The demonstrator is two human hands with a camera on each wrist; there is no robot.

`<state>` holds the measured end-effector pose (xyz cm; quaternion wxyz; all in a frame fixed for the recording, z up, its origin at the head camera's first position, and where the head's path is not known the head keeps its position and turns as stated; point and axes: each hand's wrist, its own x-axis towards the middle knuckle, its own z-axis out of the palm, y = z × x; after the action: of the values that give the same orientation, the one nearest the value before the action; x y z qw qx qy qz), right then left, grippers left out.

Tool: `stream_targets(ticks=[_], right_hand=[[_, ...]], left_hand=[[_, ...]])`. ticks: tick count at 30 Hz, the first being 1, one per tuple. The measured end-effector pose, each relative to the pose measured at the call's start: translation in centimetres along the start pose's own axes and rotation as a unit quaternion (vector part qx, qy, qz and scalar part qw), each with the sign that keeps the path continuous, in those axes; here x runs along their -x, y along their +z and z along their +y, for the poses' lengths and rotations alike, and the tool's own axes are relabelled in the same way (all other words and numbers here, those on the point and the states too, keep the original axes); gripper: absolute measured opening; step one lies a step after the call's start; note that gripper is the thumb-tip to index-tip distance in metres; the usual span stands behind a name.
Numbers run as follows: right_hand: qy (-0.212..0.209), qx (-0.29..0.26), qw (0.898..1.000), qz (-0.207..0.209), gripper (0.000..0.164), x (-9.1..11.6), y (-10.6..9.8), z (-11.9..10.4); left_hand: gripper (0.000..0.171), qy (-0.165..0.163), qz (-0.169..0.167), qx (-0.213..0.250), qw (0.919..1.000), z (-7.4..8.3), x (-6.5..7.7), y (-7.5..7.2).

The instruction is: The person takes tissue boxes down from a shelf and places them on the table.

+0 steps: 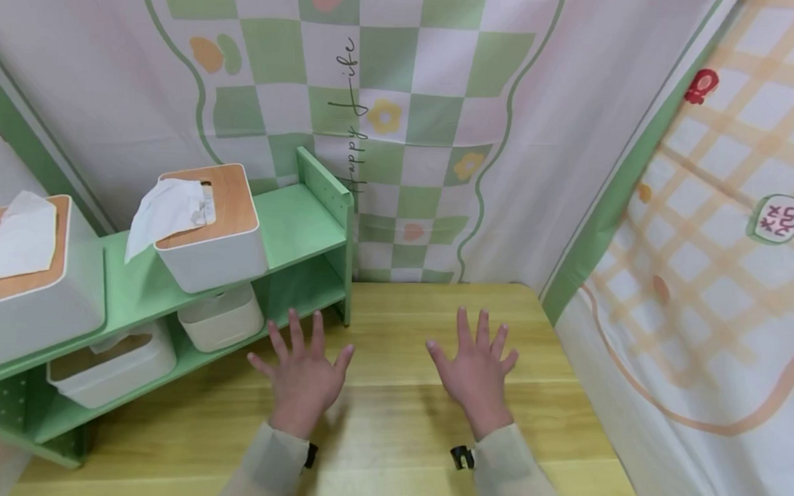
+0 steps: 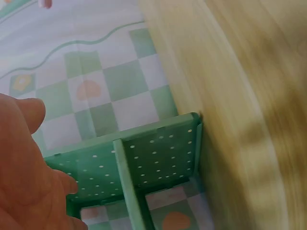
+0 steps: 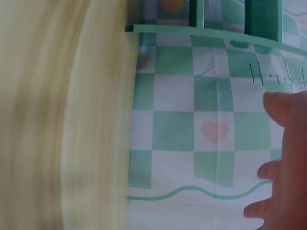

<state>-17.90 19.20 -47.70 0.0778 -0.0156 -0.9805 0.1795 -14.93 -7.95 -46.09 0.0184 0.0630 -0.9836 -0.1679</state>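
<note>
My left hand [image 1: 303,383] hovers over the wooden table [image 1: 389,459] with its fingers spread, holding nothing. Just beyond its fingertips is the right end of a green two-tier shelf [image 1: 306,226]. My right hand [image 1: 476,378] is likewise held above the table, fingers apart and nothing in it. In the left wrist view, part of the left hand [image 2: 29,177] shows at the left edge, in front of the shelf's dotted end panel [image 2: 163,153]. The right wrist view catches the right hand [image 3: 292,167] at its right edge, with the checked curtain [image 3: 172,129] behind.
Two white tissue boxes with wood-look lids, one at the far left [image 1: 60,302] and one in the middle [image 1: 226,260], stand on the shelf's top. Beneath them, a white bin [image 1: 117,373] and a smaller white bin [image 1: 226,326] sit on the lower tier. Printed curtains [image 1: 711,288] surround the table.
</note>
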Motion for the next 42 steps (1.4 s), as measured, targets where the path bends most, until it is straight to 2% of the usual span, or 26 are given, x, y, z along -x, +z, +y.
stream_targets(ticks=[8, 17, 22, 25, 27, 29, 31, 34, 38, 42], right_hand=[[-0.022, -0.032, 0.999, 0.0, 0.092, -1.9, -0.4, -1.0], [-0.043, -0.031, 0.999, 0.011, 0.087, -3.8, -0.6, -1.8], [-0.053, -0.074, 0.996, -0.004, 0.085, -4.6, -0.6, -2.5], [-0.065, -0.117, 0.991, -0.017, 0.082, -5.2, -0.4, -2.8], [-0.073, -0.152, 0.985, -0.025, 0.079, -5.5, -0.3, -2.9], [-0.081, -0.183, 0.979, -0.029, 0.077, -5.8, -0.1, -3.0], [-0.091, -0.208, 0.973, -0.03, 0.075, -6.2, 0.0, -3.0], [-0.108, -0.241, 0.964, -0.031, 0.073, -6.7, 0.2, -3.3], [-0.116, -0.29, 0.949, -0.04, 0.072, -7.3, 0.2, -4.0], [-0.11, -0.333, 0.935, -0.054, 0.073, -7.7, 0.2, -4.6]], left_hand=[[0.092, 0.007, 0.021, 0.004, 0.9997, -0.1, 0.2, -0.4], [0.092, 0.028, 0.056, 0.016, 0.9979, -0.8, 0.3, -0.1], [0.09, 0.045, 0.101, 0.03, 0.9934, -1.6, 0.5, 0.0], [0.085, 0.076, 0.146, 0.048, 0.9852, -2.4, 0.8, 0.1], [0.081, 0.11, 0.185, 0.067, 0.9743, -3.1, 0.9, 0.3], [0.076, 0.145, 0.224, 0.087, 0.9599, -3.9, 1.2, 0.3], [0.071, 0.182, 0.266, 0.112, 0.94, -4.9, 1.4, 0.4], [0.068, 0.222, 0.337, 0.134, 0.9053, -6.6, 1.9, -0.2], [0.069, 0.237, 0.421, 0.129, 0.8659, -9.0, 2.6, -1.5], [0.072, 0.213, 0.497, 0.112, 0.8336, -11.4, 3.0, -3.3]])
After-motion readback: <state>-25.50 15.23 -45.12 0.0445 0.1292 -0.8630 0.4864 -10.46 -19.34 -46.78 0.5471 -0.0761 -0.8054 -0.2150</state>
